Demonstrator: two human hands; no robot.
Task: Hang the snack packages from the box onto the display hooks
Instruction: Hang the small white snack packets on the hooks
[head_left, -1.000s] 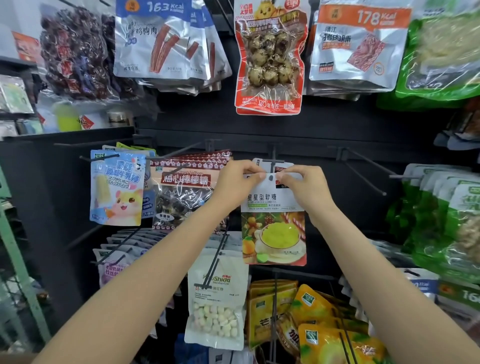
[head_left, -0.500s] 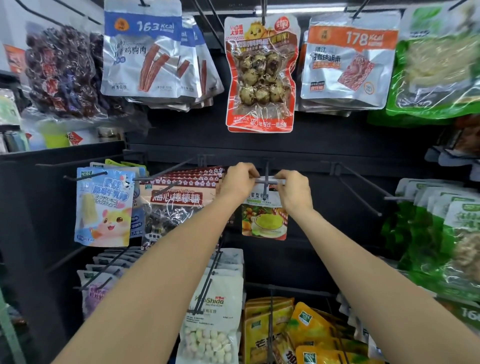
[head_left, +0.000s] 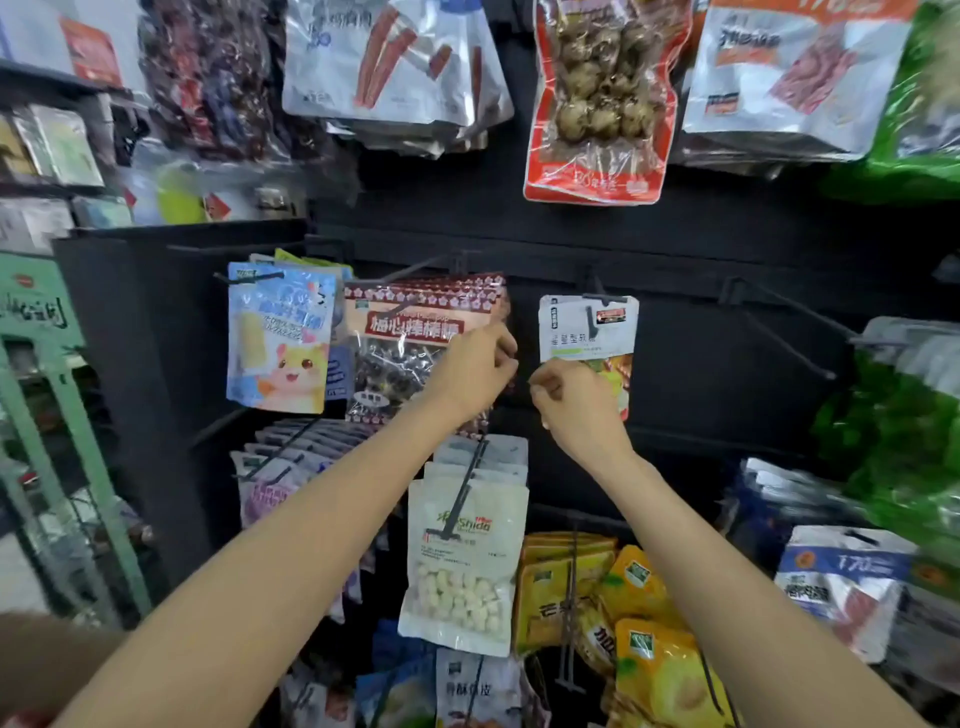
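Setting: black display rack (head_left: 519, 234) crowded with hanging snack bags.
Your left hand (head_left: 475, 371): fingers loosely curled, holding nothing, in front of the red-topped candy bags (head_left: 415, 332).
Your right hand (head_left: 576, 405): loosely curled, empty, overlapping the lower part of the snack package.
Snack package (head_left: 587, 327): white-topped, hanging on its hook (head_left: 589, 312).

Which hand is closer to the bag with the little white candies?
Left. The left hand is above the white candy bag, slightly to its left; the right hand is up and off to its right.
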